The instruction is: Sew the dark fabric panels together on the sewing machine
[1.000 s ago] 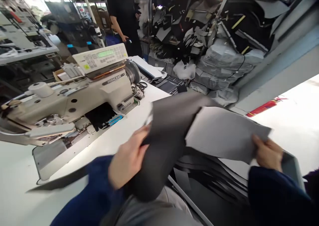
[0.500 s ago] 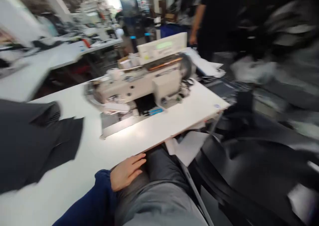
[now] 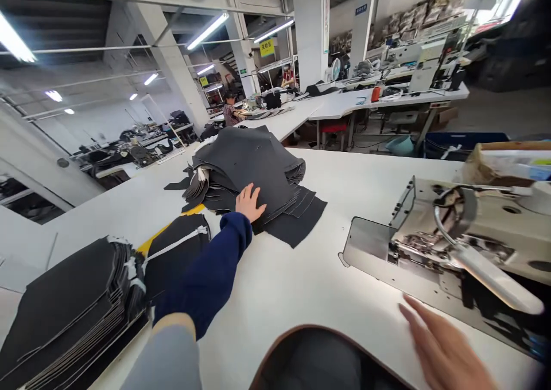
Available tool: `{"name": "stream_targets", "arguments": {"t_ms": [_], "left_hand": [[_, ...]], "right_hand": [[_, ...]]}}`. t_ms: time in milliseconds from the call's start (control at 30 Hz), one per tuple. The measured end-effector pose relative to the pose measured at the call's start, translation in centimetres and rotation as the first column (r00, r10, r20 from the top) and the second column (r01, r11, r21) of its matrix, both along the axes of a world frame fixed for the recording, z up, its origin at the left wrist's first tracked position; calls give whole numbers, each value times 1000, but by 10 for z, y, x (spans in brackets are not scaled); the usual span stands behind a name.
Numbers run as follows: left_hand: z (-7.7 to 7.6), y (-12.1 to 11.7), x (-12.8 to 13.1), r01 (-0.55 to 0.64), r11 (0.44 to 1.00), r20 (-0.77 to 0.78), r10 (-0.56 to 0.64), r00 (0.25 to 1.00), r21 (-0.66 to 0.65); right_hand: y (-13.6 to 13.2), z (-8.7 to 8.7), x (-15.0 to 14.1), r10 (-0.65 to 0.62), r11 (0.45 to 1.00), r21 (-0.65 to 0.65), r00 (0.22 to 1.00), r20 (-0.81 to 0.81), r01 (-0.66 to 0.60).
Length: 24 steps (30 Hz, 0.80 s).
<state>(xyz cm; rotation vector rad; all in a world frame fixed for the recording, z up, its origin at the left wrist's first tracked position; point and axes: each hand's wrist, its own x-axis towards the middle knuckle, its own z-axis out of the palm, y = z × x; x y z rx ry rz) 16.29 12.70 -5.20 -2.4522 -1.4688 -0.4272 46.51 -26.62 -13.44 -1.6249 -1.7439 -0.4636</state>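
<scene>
My left hand (image 3: 250,203), at the end of a dark blue sleeve, lies on the near edge of a heap of dark grey fabric pieces (image 3: 253,160). Its fingers are spread, with the palm down. To the right, my right hand (image 3: 443,344) hovers at or just above the white table, slightly blurred. Its fingers are stretched out and nothing shows in them; I cannot tell whether it touches the tabletop. Just beyond it stands a sewing machine (image 3: 486,229) with a metal bed plate and a pale lamp on a bendable neck.
Tied stacks of dark cut pieces (image 3: 64,298) fill the left side. A rounded dark shape with a brown rim (image 3: 318,355) shows at the table's near edge. A cardboard box (image 3: 495,160) sits behind the machine. Farther off are more worktables (image 3: 344,103) and a seated person (image 3: 231,112).
The view has swung left and up. My left hand has gone from my lap to the fabric heap. My right hand has come into view; the person standing at the back right is out of view.
</scene>
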Motion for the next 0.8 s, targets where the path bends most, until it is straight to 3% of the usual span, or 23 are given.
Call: {"name": "stream_targets", "arguments": {"t_ms": [67, 133, 267, 367, 500, 600, 700, 733, 800], "left_hand": [[-2, 17, 19, -81, 994, -73, 76, 994, -69], [-9, 25, 37, -103, 986, -147, 84, 986, -130], [-16, 25, 55, -21, 987, -219, -15, 976, -159], [-3, 25, 54, 13, 974, -250, -71, 966, -227], [28, 23, 47, 67, 955, -238, -140, 961, -288], [38, -4, 49, 111, 936, -224, -193, 955, -335], [15, -59, 58, 187, 882, -203, -297, 933, -433], [2, -79, 60, 243, 839, -180, -368, 912, -486], [-22, -113, 51, 474, 657, -45, -610, 791, -586]], "right_hand": [[27, -10, -15, 91, 993, -90, 989, 119, -81], [44, -23, -26, 100, 988, -135, 973, 210, -73], [52, -35, -34, 63, 985, -170, 965, 253, -20], [49, -32, -33, 66, 982, -189, 965, 255, -18], [46, -31, -32, 66, 983, -180, 965, 254, -20], [50, -30, -37, 67, 987, -157, 971, 228, -31], [61, -21, -56, 28, 993, -115, 987, 160, -9], [67, -18, -64, 19, 994, -114, 989, 144, -2], [76, -16, -81, 79, 989, -133, 984, 162, -57]]}}
